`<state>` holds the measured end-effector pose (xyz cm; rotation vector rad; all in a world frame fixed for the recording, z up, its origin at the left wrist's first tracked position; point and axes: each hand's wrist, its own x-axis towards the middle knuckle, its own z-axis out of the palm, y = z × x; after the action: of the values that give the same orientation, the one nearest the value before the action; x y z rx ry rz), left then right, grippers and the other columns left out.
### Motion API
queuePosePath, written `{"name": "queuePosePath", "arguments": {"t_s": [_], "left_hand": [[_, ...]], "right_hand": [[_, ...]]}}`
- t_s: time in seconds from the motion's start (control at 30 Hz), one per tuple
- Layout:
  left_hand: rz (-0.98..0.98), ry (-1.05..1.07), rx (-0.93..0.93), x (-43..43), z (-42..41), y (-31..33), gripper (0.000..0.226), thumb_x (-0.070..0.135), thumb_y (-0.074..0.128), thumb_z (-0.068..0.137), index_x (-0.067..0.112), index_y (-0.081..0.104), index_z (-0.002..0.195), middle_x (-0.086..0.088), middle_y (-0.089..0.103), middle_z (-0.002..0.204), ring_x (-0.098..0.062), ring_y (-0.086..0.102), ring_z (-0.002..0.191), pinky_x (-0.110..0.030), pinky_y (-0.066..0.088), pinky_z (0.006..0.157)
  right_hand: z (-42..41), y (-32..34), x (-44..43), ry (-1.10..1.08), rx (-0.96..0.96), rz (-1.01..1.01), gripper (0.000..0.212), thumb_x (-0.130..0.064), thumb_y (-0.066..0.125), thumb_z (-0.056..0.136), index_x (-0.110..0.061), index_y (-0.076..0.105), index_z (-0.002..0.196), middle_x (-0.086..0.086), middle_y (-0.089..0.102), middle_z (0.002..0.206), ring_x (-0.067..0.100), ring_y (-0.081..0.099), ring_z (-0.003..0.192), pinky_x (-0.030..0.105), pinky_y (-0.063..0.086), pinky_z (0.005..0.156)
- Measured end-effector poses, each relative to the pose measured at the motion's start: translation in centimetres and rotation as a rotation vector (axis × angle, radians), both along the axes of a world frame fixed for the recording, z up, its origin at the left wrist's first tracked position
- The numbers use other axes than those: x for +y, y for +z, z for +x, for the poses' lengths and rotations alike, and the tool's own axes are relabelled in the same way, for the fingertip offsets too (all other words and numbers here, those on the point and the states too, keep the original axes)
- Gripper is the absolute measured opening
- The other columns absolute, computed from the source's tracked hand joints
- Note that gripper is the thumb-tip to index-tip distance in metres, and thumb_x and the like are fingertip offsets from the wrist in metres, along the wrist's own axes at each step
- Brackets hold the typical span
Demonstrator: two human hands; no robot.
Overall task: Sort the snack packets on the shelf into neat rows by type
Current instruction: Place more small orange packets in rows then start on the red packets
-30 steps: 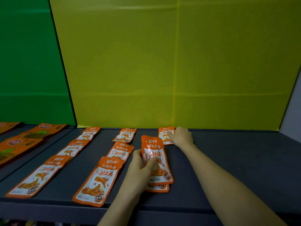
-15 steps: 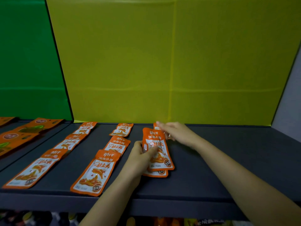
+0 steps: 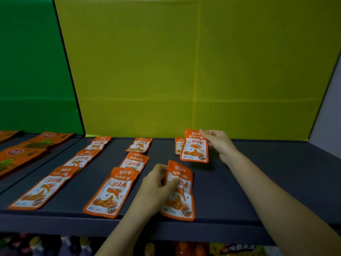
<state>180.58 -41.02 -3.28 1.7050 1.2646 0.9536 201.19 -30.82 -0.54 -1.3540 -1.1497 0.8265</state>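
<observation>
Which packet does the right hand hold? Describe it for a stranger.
Find the yellow back wall and the dark shelf below it. The orange packet is in the rightmost column, near the wall. It alone is pinched at its top corner by the right hand, and hides part of the packet behind.

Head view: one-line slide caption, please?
Right hand holds an orange packet at the shelf back; left hand grips a second packet near the front edge.
</observation>
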Motion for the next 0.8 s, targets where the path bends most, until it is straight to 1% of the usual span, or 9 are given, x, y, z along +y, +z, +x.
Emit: {"name": "queuePosePath", "arguments": {"t_s": [0.1, 0.23, 0.27, 0.33, 0.47, 0.63, 0.7, 0.73, 0.8], "left_hand": [[0.07, -0.024, 0.12, -0.5, -0.4, -0.5, 0.017, 0.035, 0.062, 0.085, 0.031, 0.052, 0.099, 0.006, 0.068, 0.099, -0.006, 0.068, 0.086, -0.029, 0.057, 0.079], [0.08, -0.013, 0.276, -1.1, -0.6, -0.9, 0.047, 0.067, 0.053, 0.07, 0.037, 0.051, 0.106, 0.009, 0.063, 0.104, -0.013, 0.062, 0.097, -0.037, 0.053, 0.086], [0.082, -0.001, 0.295, -1.1, -0.5, -1.0, 0.05, 0.069, 0.051, 0.069, 0.038, 0.05, 0.109, 0.011, 0.062, 0.105, -0.014, 0.06, 0.1, -0.037, 0.052, 0.088], [0.123, 0.031, 0.338, -1.2, -0.3, -1.2, 0.048, 0.06, 0.052, 0.079, 0.036, 0.045, 0.12, 0.009, 0.058, 0.109, -0.013, 0.054, 0.106, -0.034, 0.048, 0.093], [0.255, 0.101, 0.484, -1.3, 0.7, -0.8, 0.05, 0.052, 0.044, 0.089, 0.028, 0.036, 0.132, 0.004, 0.051, 0.115, -0.011, 0.042, 0.104, -0.024, 0.036, 0.093], [0.353, 0.148, 0.641, -1.5, 1.7, -0.2, 0.043, 0.051, 0.039, 0.092, 0.025, 0.043, 0.126, 0.004, 0.055, 0.114, -0.011, 0.043, 0.099, -0.024, 0.032, 0.091], [0.407, 0.175, 0.7, -1.4, 1.9, -0.5, 0.041, 0.054, 0.035, 0.091, 0.026, 0.047, 0.119, 0.005, 0.058, 0.111, -0.012, 0.046, 0.102, -0.026, 0.032, 0.09], [0.435, 0.189, 0.73, -1.3, 2.0, -0.8, 0.044, 0.057, 0.03, 0.09, 0.026, 0.048, 0.114, 0.005, 0.06, 0.11, -0.012, 0.047, 0.102, -0.026, 0.032, 0.088], [0.491, 0.216, 0.773, -1.1, 2.1, -1.3, 0.061, 0.062, 0.01, 0.079, 0.027, 0.051, 0.107, 0.008, 0.06, 0.107, -0.011, 0.047, 0.1, -0.026, 0.031, 0.083]], "right_hand": [[-0.6, -0.9, 0.8, -0.029, -0.008, 0.002, 0.02, -0.023, 0.063, 0.087, -0.015, 0.053, 0.072, 0.003, 0.06, 0.073, 0.014, 0.053, 0.067, 0.019, 0.039, 0.058], [-1.1, -2.4, 1.5, -0.04, -0.177, -0.047, 0.017, -0.025, 0.066, 0.085, -0.009, 0.058, 0.082, 0.011, 0.065, 0.089, 0.019, 0.058, 0.08, 0.021, 0.04, 0.057], [-1.1, -2.7, 1.7, -0.042, -0.217, -0.057, 0.018, -0.026, 0.066, 0.084, -0.009, 0.058, 0.083, 0.011, 0.066, 0.091, 0.019, 0.06, 0.081, 0.021, 0.042, 0.058], [-1.1, -2.9, 1.9, -0.049, -0.289, -0.068, 0.02, -0.029, 0.067, 0.083, -0.011, 0.059, 0.082, 0.012, 0.069, 0.096, 0.02, 0.063, 0.083, 0.025, 0.046, 0.062], [-1.1, -3.0, 1.8, -0.095, -0.521, -0.061, 0.036, -0.037, 0.065, 0.083, -0.004, 0.064, 0.099, 0.011, 0.071, 0.098, 0.025, 0.067, 0.093, 0.029, 0.049, 0.074], [-1.4, -3.3, 1.9, -0.128, -0.684, -0.055, 0.036, -0.044, 0.059, 0.086, -0.01, 0.061, 0.098, 0.007, 0.07, 0.099, 0.023, 0.067, 0.092, 0.033, 0.053, 0.076], [-1.6, -3.3, 1.7, -0.161, -0.776, -0.07, 0.037, -0.045, 0.055, 0.088, -0.01, 0.06, 0.099, 0.006, 0.068, 0.101, 0.022, 0.065, 0.094, 0.03, 0.049, 0.072], [-1.6, -3.3, 1.7, -0.169, -0.82, -0.075, 0.037, -0.046, 0.053, 0.089, -0.01, 0.06, 0.099, 0.007, 0.068, 0.102, 0.023, 0.064, 0.095, 0.03, 0.047, 0.071], [-1.7, -3.3, 1.6, -0.171, -0.884, -0.072, 0.039, -0.046, 0.05, 0.091, -0.009, 0.059, 0.1, 0.008, 0.067, 0.104, 0.024, 0.063, 0.097, 0.031, 0.046, 0.072]]}}
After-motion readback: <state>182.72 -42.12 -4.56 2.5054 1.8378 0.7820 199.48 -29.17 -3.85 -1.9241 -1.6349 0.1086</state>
